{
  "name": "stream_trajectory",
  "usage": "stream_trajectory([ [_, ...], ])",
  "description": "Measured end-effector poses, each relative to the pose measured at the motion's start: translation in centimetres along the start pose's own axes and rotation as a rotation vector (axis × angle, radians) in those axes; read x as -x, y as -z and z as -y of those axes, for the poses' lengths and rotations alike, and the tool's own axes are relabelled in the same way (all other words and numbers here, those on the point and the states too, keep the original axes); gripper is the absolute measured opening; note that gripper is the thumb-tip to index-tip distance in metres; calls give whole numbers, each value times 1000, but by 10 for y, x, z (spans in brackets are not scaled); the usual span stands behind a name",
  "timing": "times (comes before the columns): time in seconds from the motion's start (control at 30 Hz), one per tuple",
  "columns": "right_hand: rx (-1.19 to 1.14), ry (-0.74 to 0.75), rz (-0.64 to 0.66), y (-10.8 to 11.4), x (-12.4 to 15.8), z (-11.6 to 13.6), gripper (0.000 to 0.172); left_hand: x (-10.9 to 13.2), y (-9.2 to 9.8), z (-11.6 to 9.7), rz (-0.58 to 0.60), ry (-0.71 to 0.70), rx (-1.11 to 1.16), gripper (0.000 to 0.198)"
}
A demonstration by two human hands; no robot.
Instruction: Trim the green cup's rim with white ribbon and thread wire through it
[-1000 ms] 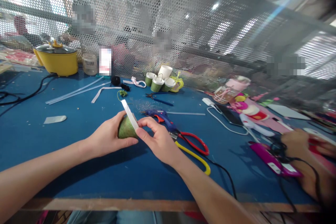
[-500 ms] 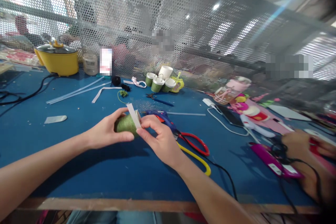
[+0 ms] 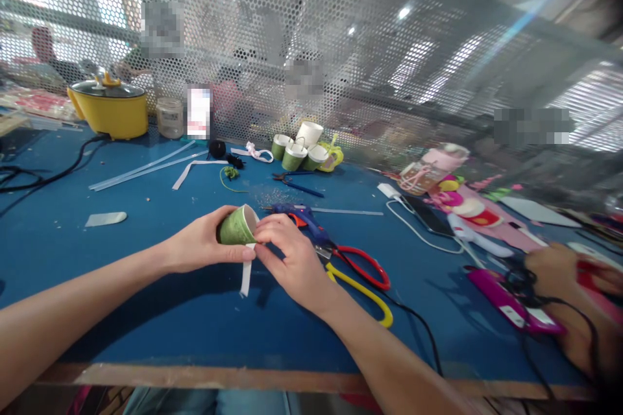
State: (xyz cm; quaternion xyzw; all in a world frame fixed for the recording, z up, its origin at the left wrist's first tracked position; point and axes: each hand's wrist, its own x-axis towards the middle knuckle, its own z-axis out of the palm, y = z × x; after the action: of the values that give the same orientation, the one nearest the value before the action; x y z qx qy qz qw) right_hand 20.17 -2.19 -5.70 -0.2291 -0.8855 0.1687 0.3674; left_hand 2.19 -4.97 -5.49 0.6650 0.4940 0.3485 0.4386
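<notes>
My left hand [image 3: 204, 243] is closed around a small green paper cup [image 3: 236, 227], which lies tilted with its open mouth to the right. From the cup's rim a white strip [image 3: 246, 279] hangs down past my left thumb. My right hand [image 3: 289, 256] pinches at the rim, where strip and cup edge meet; its fingertips partly cover that spot. Just behind this hand lies a blue glue gun [image 3: 306, 220]. Beside my right wrist are scissors with one red and one yellow handle [image 3: 363, 266].
Several green-wrapped cups [image 3: 294, 157] and blue-handled pliers [image 3: 302, 188] stand or lie farther back. A yellow pot [image 3: 114, 113] and a glass jar [image 3: 170, 118] are at the left. At the right are a phone [image 3: 426, 215], a purple case [image 3: 506, 301] and another person's hand [image 3: 555, 272].
The white strip stood up across the cup's rim and now hangs below it. The cup has turned so its open mouth shows. My right hand stays at the rim.
</notes>
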Motion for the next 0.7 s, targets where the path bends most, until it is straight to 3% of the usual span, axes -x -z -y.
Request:
stream_trajectory([
  [0.37,-98,-159,114,8,-1,4,12,0,0,3,-106,22,-187,59],
  [0.53,-88,-438,-15,40,-12,-5,16,-2,2,9,-115,48,-224,62],
  [0.63,95,-561,-83,62,-19,-21,21,-2,3,10,-102,55,-217,63],
  [0.7,329,-655,-36,71,-19,-36,21,-1,3,9,-95,56,-230,63],
])
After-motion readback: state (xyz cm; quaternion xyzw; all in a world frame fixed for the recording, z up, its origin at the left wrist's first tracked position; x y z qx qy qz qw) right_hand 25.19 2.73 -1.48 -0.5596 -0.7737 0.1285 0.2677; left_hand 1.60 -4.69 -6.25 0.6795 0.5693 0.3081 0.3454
